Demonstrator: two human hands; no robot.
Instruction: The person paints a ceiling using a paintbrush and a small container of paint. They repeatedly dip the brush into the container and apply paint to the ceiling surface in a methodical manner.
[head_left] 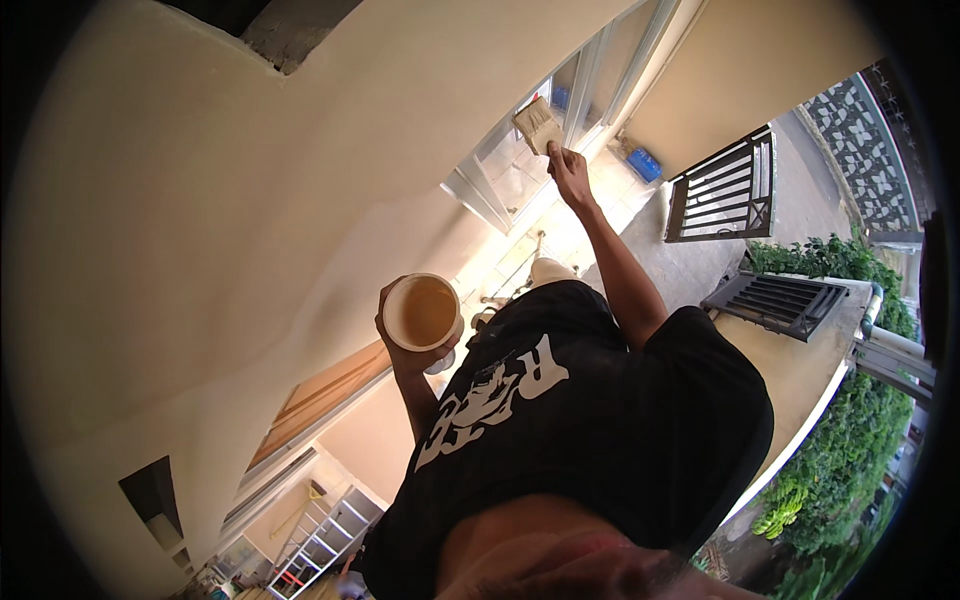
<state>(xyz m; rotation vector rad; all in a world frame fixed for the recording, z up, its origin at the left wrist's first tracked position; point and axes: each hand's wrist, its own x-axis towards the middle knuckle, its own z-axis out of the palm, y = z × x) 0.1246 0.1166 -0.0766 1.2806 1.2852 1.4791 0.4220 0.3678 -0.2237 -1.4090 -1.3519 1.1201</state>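
My left hand (pixel 395 350) is wrapped round a round container (pixel 422 312) with a pale rim and tan liquid inside, held left of my black-shirted body. My right hand (pixel 568 175) is raised out on the right, gripping the handle of a wide paintbrush (pixel 537 125) with pale, coated bristles. Behind the brush is a white-framed glass door (pixel 590 90). A smooth cream surface (pixel 200 220) stretches across the left of the view; whether either hand's things touch it I cannot tell, but both appear apart from it.
A blue object (pixel 643 164) lies on pale paving (pixel 600 225). A dark metal gate (pixel 718 190) and a grille (pixel 770 300) on a low wall stand at right, with plants (pixel 840 450) beyond. An aluminium ladder (pixel 312 548) is at lower left.
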